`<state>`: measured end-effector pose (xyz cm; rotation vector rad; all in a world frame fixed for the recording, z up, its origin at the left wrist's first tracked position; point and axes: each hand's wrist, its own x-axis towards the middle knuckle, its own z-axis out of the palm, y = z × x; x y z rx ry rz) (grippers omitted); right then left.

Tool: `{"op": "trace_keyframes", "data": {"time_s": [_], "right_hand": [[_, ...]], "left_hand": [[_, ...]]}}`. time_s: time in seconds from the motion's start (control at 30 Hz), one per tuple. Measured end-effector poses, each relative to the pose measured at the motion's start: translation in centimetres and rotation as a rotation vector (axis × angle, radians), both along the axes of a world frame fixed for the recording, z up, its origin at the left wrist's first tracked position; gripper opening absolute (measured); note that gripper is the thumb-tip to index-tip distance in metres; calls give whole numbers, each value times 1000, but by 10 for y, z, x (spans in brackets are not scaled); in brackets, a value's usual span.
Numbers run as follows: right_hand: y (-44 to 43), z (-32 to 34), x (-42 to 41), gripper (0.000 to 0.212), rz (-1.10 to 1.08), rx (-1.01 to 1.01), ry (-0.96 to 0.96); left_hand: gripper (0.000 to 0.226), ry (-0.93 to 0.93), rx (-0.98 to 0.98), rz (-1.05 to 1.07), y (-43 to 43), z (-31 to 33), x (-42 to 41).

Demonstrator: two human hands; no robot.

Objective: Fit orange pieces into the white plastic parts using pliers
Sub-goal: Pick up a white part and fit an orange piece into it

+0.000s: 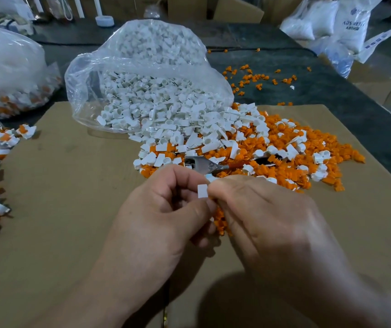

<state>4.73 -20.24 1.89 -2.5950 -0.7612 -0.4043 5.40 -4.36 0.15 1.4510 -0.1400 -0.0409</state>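
Brown cardboard (71,185) lies beneath the work, where the left hand (163,209) pinches a white part (202,191) while the right hand (260,214), curled round orange pieces (220,218), should seat one squarely before reaching for the pliers (204,165) lying just beyond in the heap (272,147).

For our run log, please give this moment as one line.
left hand: pinches small white plastic part | right hand: touches same part, holds orange plastic pieces | metal pliers: on pile, unheld
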Motion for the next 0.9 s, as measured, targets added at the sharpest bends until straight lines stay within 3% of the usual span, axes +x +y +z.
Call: {"op": "trace_keyframes", "data": {"time_s": [0.1,0.2,0.33,0.57,0.73,0.9], "right_hand": [[-8,-5,7,37,-58,22,-134],[-23,-2,19,57,-263,-138,17],[-35,-11,33,68,-279,-275,199],[-31,-3,42,71,-314,-395,213],[-20,7,56,61,-317,-597,210],[-23,6,62,49,-256,-628,126]], "left_hand": [[17,13,-10,12,4,1,4],[25,44,-18,52,9,1,10],[15,64,-80,108,13,-1,16],[26,129,-35,124,14,-2,19],[31,184,-126,135,13,1,18],[30,159,-77,133,19,2,20]]}}
